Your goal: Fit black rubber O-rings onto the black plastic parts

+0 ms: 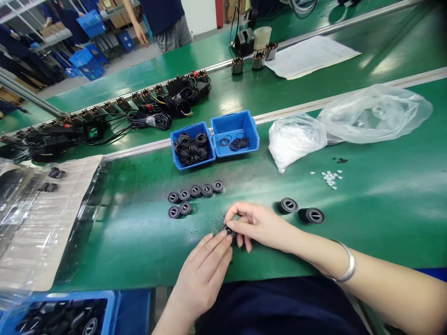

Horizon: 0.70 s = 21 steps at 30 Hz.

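Observation:
My right hand (pixel 258 224) pinches a small black round part (pixel 229 229) just above the green table near its front edge. My left hand (pixel 206 270) reaches in from below with fingers stretched together, fingertips touching the same part. To the left stand several finished black round parts (pixel 195 191) in two short rows. Two more black round parts (pixel 287 205) (pixel 312 215) lie to the right of my right hand. Behind them sit two blue bins, the left bin (pixel 176 156) full of black rubber rings and the right bin (pixel 252 131) holding a few rings.
A bag of small white pieces (pixel 295 139) and an empty clear bag (pixel 375 114) lie at the right, with loose white pieces (pixel 331 178). Clear plastic trays (pixel 38 218) fill the left. A blue crate (pixel 63 314) sits at bottom left. Cabled assemblies (pixel 153 104) line the belt. A person (pixel 164 21) stands beyond.

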Tool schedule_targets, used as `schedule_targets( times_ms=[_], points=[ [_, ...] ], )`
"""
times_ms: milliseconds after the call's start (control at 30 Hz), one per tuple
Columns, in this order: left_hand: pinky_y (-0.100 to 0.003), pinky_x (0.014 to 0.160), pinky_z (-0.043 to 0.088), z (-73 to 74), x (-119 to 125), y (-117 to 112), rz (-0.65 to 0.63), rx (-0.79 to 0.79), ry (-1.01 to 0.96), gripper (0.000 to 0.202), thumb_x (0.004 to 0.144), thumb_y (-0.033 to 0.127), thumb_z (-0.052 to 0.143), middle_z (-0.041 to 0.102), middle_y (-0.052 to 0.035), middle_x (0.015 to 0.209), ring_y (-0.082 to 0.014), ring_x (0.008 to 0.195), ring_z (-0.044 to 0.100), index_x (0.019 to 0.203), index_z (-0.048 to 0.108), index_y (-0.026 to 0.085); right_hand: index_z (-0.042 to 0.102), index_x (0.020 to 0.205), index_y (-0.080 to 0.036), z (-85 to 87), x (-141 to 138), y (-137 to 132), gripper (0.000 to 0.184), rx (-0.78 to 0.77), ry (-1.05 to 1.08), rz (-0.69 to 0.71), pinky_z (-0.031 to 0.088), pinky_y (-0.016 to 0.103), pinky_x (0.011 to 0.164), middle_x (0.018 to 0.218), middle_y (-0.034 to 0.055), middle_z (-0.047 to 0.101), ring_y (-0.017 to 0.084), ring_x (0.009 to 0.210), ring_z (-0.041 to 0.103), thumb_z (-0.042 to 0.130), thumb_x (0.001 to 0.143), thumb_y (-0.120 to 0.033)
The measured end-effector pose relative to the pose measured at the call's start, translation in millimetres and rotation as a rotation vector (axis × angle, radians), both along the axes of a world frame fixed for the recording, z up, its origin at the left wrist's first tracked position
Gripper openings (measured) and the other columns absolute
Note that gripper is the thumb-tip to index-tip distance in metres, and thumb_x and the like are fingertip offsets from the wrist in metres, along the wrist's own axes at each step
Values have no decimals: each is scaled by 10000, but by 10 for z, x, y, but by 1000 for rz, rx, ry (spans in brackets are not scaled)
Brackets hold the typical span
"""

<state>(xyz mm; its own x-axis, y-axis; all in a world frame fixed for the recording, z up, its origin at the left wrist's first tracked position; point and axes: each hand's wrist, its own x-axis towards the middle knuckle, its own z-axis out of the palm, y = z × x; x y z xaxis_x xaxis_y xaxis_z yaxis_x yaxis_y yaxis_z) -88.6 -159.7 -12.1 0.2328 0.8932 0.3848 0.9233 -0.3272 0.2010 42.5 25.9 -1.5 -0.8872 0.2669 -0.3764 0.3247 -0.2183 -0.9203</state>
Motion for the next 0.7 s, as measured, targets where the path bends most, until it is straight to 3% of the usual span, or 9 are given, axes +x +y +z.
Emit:
schedule_targets(
  times_ms=[133,300,500,700],
  points=[
    [-431,1135,374,0,33,-39,-5,-15,-4,331,921,19,445,625,-150,1318,-263,1362,437,1202,617,44,548,902,-175,72,-63,18,166,-128,-110,88,420,158,330,518,-30,619,96,366,546,600,865,-328],
    [-405,1118,364,-10,51,-45,-4,-27,-13,338,919,-3,417,619,-157,1325,-257,1369,427,1185,622,37,563,854,-171,92,-156,48,149,-203,-151,85,458,161,331,529,-33,620,100,382,574,660,804,-273],
    [-362,1107,319,-9,74,-51,31,-38,-13,357,934,11,394,620,-131,1335,-226,1364,437,1205,621,59,640,960,-113,16,-30,-33,243,-318,-75,-60,482,190,431,558,9,629,101,451,581,613,854,-330],
    [-408,1098,295,39,103,-25,26,-33,-36,372,928,-9,367,632,-138,1316,-258,1373,428,1189,627,47,642,1147,-114,-37,196,-332,337,-366,58,-295,472,223,611,669,5,627,93,603,568,583,908,-344]
  ],
)
